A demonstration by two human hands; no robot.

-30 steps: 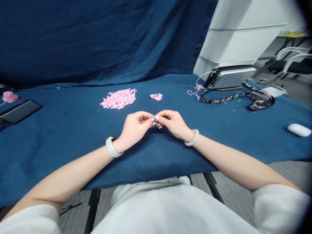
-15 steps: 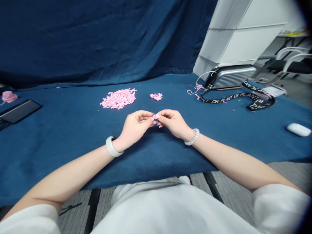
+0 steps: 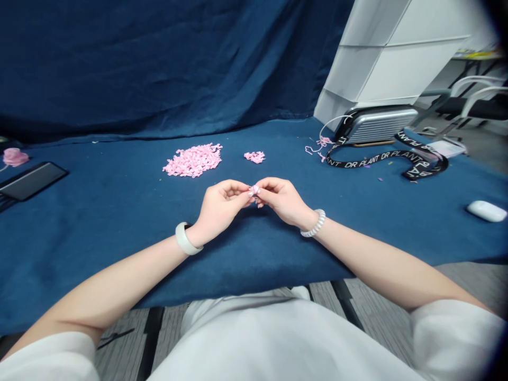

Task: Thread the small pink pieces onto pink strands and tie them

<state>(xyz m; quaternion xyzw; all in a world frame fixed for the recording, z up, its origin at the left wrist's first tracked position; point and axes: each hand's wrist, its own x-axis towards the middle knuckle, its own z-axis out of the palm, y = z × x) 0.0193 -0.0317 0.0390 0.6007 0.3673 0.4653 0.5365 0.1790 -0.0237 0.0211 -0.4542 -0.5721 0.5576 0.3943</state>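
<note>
Fingertips of my left hand [image 3: 224, 206] and my right hand [image 3: 282, 200] meet at the middle of the cloth-covered table, pinching a small pink piece [image 3: 254, 190] between them. It looks like soft yarn, but the fingers cover most of it. Both hands are closed in a pinch, held above the blue cloth. Beyond them lies a small cluster of pink yarn pieces [image 3: 254, 157]. To its left spreads a larger pile of similar pink knotted pieces [image 3: 193, 160].
A black lanyard [image 3: 369, 161] with white lettering curls at the right beside a silver ribbed case [image 3: 381, 126]. Pink yarn scraps [image 3: 323, 142] lie near it. A white earbud case [image 3: 486, 211] sits far right. At the left are a black phone-like device [image 3: 32, 181] and a pink yarn ball [image 3: 15, 157].
My left wrist has shifted very slightly to the right, and the pinched pink piece has turned a little between the fingertips. The piles have not moved.
</note>
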